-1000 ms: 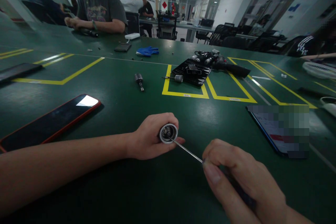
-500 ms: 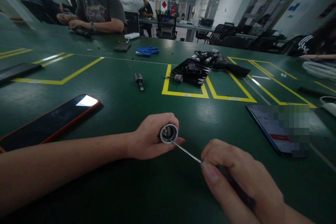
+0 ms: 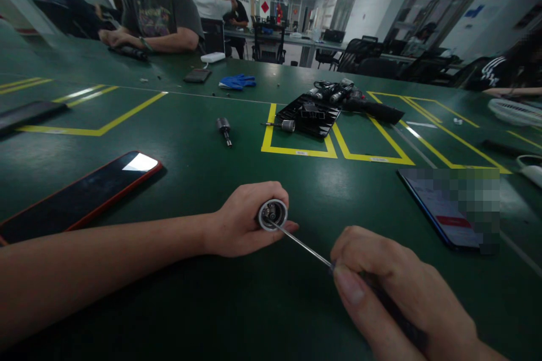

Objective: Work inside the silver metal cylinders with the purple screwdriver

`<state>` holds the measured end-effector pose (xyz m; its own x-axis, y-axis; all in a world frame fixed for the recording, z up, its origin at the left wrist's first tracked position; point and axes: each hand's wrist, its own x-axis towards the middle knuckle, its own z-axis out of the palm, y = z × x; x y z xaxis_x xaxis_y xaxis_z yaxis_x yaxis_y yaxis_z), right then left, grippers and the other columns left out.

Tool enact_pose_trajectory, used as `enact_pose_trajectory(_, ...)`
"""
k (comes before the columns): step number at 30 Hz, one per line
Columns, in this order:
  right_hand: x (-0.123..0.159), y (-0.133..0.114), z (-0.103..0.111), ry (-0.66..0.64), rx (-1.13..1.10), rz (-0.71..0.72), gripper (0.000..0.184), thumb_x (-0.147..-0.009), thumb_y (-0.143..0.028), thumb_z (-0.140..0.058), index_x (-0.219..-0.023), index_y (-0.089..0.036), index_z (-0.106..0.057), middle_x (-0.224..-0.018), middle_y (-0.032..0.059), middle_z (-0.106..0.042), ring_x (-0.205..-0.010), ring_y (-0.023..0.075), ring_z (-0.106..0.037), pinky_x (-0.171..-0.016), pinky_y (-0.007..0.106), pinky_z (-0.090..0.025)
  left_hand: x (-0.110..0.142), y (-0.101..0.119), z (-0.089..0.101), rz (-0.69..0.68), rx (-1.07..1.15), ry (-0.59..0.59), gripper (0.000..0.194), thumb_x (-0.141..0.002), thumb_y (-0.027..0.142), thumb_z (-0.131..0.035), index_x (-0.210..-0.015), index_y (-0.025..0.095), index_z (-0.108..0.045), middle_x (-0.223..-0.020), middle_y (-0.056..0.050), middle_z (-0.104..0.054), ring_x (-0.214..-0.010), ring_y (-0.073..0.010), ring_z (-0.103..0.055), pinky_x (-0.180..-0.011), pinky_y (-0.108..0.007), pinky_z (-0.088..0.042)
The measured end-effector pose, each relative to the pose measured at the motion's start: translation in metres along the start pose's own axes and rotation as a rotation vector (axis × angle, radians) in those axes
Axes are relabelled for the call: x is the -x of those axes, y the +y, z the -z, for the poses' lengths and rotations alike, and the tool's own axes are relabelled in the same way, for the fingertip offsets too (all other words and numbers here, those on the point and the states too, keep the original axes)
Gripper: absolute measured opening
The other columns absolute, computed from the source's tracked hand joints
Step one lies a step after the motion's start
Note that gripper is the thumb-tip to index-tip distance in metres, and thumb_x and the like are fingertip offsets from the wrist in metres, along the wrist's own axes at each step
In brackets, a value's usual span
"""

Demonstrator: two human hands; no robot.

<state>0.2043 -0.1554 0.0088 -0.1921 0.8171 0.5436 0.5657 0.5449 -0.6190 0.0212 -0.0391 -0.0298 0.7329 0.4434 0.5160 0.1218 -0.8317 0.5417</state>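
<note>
My left hand [image 3: 241, 220] rests on the green table [image 3: 212, 304], fingers wrapped round a small silver cylindrical part [image 3: 272, 214] whose open end faces me. My right hand [image 3: 398, 293] is closed on a thin screwdriver [image 3: 302, 243]; its metal shaft runs up and left, with the tip inside the part's open end. The screwdriver's dark handle is mostly hidden in my fingers.
A red-edged phone [image 3: 80, 194] lies to the left, another phone [image 3: 453, 206] to the right. Further off lie a similar small part [image 3: 224, 128], another one [image 3: 285, 126] beside a black tray [image 3: 313, 113], and a blue glove [image 3: 237, 82]. Other people sit at the far edge.
My right hand has shifted slightly right and down with the screwdriver. The left hand and part stay put. People at the far side have moved a little.
</note>
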Motion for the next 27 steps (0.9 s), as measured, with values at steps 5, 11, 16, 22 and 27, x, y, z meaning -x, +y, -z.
enact_pose_trajectory(5,-0.0027,0.0010,0.0023,-0.019,-0.017,0.001,0.015,-0.077,-0.007,-0.047,-0.074,-0.020,-0.052,-0.057,0.0001,-0.058,-0.048,0.0129,-0.056,-0.043,0.024,-0.046,0.0000,-0.0010,-0.0009,-0.017,0.005,0.004,0.015,-0.079,0.020,-0.061,-0.081,0.016,-0.047,-0.069,0.002,-0.050,-0.057,-0.0082,-0.047,-0.051,-0.019,-0.039)
enact_pose_trajectory(11,0.0001,0.0018,0.0028,-0.026,-0.027,-0.007,0.015,-0.078,-0.006,-0.046,-0.074,-0.019,-0.051,-0.057,-0.0010,-0.056,-0.049,0.0105,-0.054,-0.046,0.021,-0.046,-0.0002,-0.0002,-0.0014,-0.020,-0.002,-0.003,0.015,-0.079,0.018,-0.061,-0.080,0.015,-0.047,-0.070,0.003,-0.049,-0.058,-0.0079,-0.047,-0.051,-0.019,-0.039)
enact_pose_trajectory(16,-0.0013,0.0031,0.0024,-0.033,-0.048,0.005,0.015,-0.078,-0.006,-0.046,-0.071,-0.019,-0.051,-0.055,-0.0008,-0.054,-0.048,0.0107,-0.053,-0.043,0.021,-0.044,-0.0008,0.0012,-0.0012,-0.005,-0.004,-0.005,0.014,-0.080,0.020,-0.060,-0.081,0.015,-0.047,-0.070,0.002,-0.050,-0.058,-0.0083,-0.047,-0.052,-0.019,-0.039)
enact_pose_trajectory(22,-0.0074,0.0014,0.0021,-0.039,-0.041,0.030,0.015,-0.077,-0.006,-0.046,-0.072,-0.019,-0.051,-0.056,-0.0008,-0.055,-0.048,0.0102,-0.053,-0.043,0.019,-0.044,-0.0004,0.0004,-0.0016,-0.009,-0.002,0.006,0.014,-0.080,0.020,-0.060,-0.080,0.015,-0.047,-0.070,0.002,-0.050,-0.058,-0.0084,-0.048,-0.053,-0.020,-0.040)
enact_pose_trajectory(27,-0.0041,0.0013,0.0019,-0.030,-0.001,0.033,0.014,-0.077,-0.005,-0.047,-0.074,-0.018,-0.051,-0.057,-0.0001,-0.056,-0.049,0.0109,-0.054,-0.044,0.021,-0.045,-0.0010,-0.0003,-0.0011,-0.014,0.000,0.011,0.015,-0.079,0.019,-0.061,-0.080,0.015,-0.047,-0.069,0.002,-0.051,-0.058,-0.0081,-0.048,-0.051,-0.019,-0.039)
